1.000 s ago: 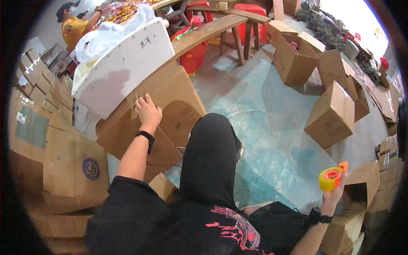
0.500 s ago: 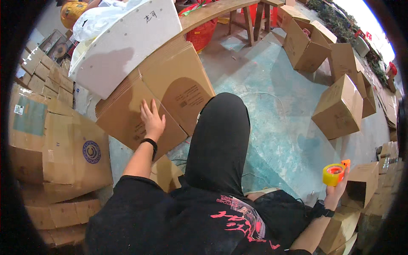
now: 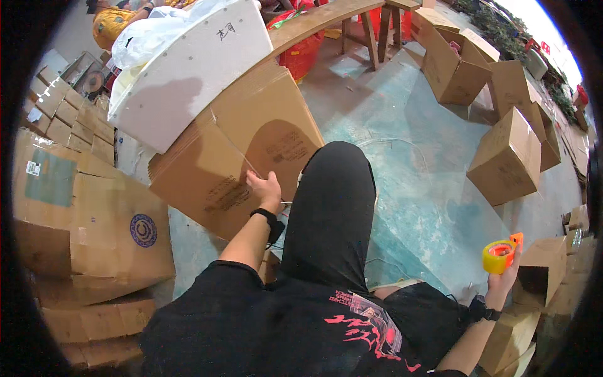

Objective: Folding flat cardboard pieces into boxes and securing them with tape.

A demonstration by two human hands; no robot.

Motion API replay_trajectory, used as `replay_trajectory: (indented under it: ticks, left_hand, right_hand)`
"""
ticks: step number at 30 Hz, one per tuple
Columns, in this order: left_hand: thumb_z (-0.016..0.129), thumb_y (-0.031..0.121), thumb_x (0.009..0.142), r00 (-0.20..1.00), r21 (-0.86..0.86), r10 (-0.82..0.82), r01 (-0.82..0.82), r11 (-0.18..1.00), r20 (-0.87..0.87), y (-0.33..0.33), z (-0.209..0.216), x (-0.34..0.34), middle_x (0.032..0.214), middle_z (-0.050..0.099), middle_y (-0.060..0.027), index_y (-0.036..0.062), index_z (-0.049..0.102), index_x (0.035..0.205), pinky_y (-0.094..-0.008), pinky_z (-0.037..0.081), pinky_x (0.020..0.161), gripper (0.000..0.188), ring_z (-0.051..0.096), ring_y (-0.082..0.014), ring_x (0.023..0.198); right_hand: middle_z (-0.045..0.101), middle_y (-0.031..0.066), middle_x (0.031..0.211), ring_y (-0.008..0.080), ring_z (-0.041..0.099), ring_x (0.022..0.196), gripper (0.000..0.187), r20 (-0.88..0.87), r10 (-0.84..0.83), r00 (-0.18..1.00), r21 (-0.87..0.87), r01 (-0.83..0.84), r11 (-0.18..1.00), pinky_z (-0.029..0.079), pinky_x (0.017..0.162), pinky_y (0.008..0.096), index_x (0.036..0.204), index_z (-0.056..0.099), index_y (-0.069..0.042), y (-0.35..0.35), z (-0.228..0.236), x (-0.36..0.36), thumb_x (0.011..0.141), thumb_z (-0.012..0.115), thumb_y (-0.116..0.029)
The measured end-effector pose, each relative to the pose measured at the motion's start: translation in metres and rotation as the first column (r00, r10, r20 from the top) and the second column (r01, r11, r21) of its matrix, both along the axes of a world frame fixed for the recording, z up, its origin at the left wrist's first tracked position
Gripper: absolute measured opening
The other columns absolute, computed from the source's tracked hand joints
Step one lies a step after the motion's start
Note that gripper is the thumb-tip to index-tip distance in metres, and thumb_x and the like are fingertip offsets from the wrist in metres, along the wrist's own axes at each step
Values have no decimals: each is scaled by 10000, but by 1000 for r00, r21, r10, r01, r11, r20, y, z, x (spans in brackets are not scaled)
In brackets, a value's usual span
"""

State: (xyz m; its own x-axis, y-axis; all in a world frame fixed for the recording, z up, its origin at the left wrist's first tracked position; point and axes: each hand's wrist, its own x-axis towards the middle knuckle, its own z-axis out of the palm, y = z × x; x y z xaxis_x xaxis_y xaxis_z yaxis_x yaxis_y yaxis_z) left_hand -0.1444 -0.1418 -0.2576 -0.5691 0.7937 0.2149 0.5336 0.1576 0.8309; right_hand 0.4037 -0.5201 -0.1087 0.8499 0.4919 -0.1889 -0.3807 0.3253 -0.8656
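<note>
A stack of flattened cartons [image 3: 235, 147] is noted ahead of the wearer, left of centre, in front of a white panel [image 3: 195, 69]. The left hand [image 3: 267, 190] is placed at the front carton's seam, fingers loosely bent; whether cardboard is gripped cannot be told. In the right hand [image 3: 501, 281], held well out to the side, an orange tape dispenser [image 3: 499, 256] with a yellow roll is grasped.

The front carton is judged not yet worked: it is found flat, with no tape seen being applied. Opening out and taping are judged undone on this stack, while an open box [image 3: 457, 74] and a closed-sided box [image 3: 509, 157] are already set up on the floor at right.

The stack's right edge is partly hidden by the raised leg [image 3: 330, 201]. Further cartons [image 3: 119, 232] are piled at left, and a wooden bench [image 3: 323, 25] is positioned beyond
</note>
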Motion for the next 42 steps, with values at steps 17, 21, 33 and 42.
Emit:
replay_trajectory:
  ticks: [17,21,33,42]
  left_hand:
    - [596,160,832,990,-177,107,-91,980,87,27,5,-1,1173,483,-224,-50,431,1221,-400,446,944,472,509,-325,1116]
    - [565,148,835,882,-132,366,-341,931,296,29,40,45,1297,337,-241,-75,396,1268,-433,406,1024,516,447,-357,1162]
    - [531,131,851,804,-135,383,-362,922,454,48,-5,2,1054,661,-174,-11,619,1036,-381,498,835,249,633,-308,902]
    - [446,312,984,707,82,-84,37,996,702,34,-30,-39,957,644,-47,67,648,1014,-278,451,804,320,598,-169,927]
  right_hand:
    - [600,82,1160,219,585,1056,452,-61,45,997,38,-42,998,494,940,385,1307,501,-64,3,0,-1,949,598,-324]
    - [608,72,1136,215,591,1036,447,-38,56,998,29,-55,998,499,930,382,1300,507,-65,2,1,-1,947,603,-322]
    - [585,69,1202,206,573,1072,449,-107,36,994,46,-31,998,484,949,372,1352,479,-93,-2,-6,5,966,570,-303]
    - [591,68,1194,209,575,1074,446,-79,80,994,46,-77,996,484,950,378,1330,488,-85,15,4,-8,956,590,-306]
